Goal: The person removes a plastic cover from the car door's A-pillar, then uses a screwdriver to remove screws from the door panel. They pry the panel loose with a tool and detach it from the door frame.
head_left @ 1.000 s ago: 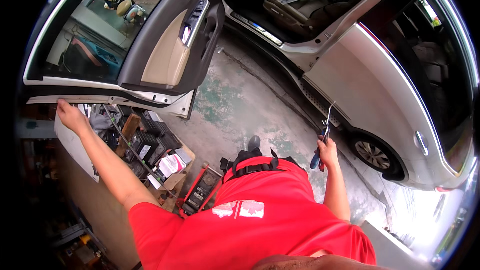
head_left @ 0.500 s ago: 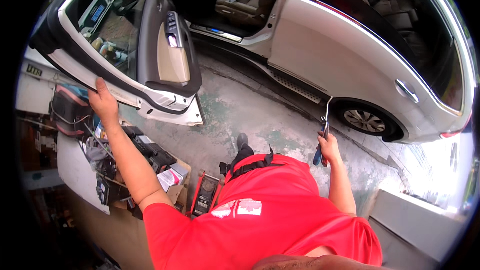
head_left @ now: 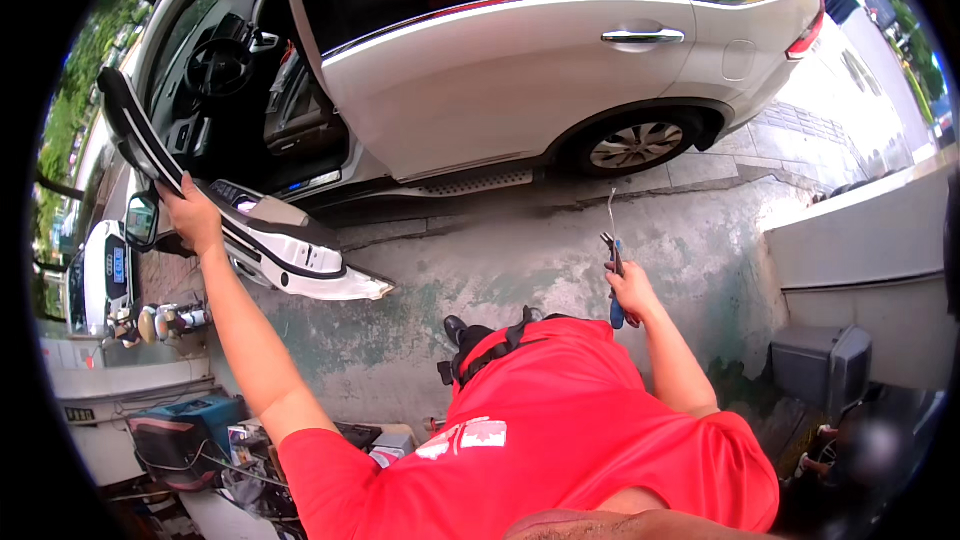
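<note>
Pliers [head_left: 612, 275] clasped in right hand [head_left: 632, 292], long axis upright, nose pointing up at car [head_left: 520, 70], left hand [head_left: 190, 215] gripping open door [head_left: 280, 245] top edge

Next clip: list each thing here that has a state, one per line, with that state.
front car door: open, its top edge gripped by the left hand
rear car door: shut
pliers: held upright in the right hand, a thin wire rising from the tip
side mirror: unfolded

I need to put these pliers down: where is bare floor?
The concrete floor is bare between the white car's sill, the open door and the grey wall. The workbench lower left is cluttered.
</note>
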Demonstrator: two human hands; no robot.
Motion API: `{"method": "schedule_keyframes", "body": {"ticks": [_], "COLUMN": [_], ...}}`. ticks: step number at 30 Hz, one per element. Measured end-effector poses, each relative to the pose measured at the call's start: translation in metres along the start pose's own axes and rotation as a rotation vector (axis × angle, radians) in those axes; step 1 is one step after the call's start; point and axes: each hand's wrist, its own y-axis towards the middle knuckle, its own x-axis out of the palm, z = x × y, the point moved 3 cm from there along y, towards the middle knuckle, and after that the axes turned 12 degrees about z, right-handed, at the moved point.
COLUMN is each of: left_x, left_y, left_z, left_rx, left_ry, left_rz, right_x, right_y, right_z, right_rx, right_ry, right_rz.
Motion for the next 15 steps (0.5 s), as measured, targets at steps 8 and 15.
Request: {"method": "schedule_keyframes", "body": {"ticks": [8, 15], "left_x": [0.024, 0.109], "left_y": [-0.107, -0.254], "left_z": [0.087, 0.234], "left_rx": [0.175, 0.36], "left_ry": [-0.125, -0.354], "left_rz": [-0.058, -0.628], "right_x": [-0.098, -0.127], "right_y": [-0.121, -0.11], "right_z": [0.132, 0.144], "right_rx": [0.215, 0.263], "right_ry": [0.113, 0.142], "right_rz": [0.25, 0.335]}}
